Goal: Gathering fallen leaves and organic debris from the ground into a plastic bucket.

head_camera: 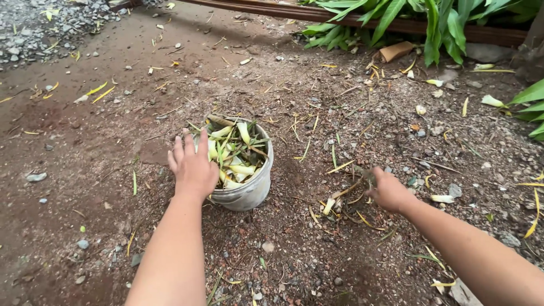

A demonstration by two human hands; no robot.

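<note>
- Bare ground (90,141): reddish-brown packed soil, damp-looking, strewn with small stones, twigs and yellowed leaf strips; fills nearly the whole view.
- Green plants (430,22): long strap-like leaves along the top right edge, hanging over a dark brown pipe or rail (317,12) that runs across the top.
- Grey gravel patch (39,28): top left corner, loose stones with a few yellow leaf bits on top.
- Left forearm: enters from the bottom centre-left and runs up toward the bucket.
- Right forearm: enters from the bottom right corner, angled up and left.
- Bucket (249,195): small, grey-white, dirty, standing upright on the soil near the centre (slightly left of it). Filled to the rim with plant trimmings (238,150), pale yellow-green husk pieces and thin green blades, some poking above the rim.
- Left hand (192,164): lies flat, palm down, on the bucket's left rim, fingers extended and slightly spread, reaching over the trimmings; not curled around anything.
- Right hand (388,190): on the ground to the right of the bucket, well apart from it, fingers closed around a small bunch of plant scraps (362,175) (blurred; exact pieces cannot be told).
- Loose scraps (331,204): yellow husk pieces and stems lying on the soil just left of the right hand, between it and the bucket.
</note>
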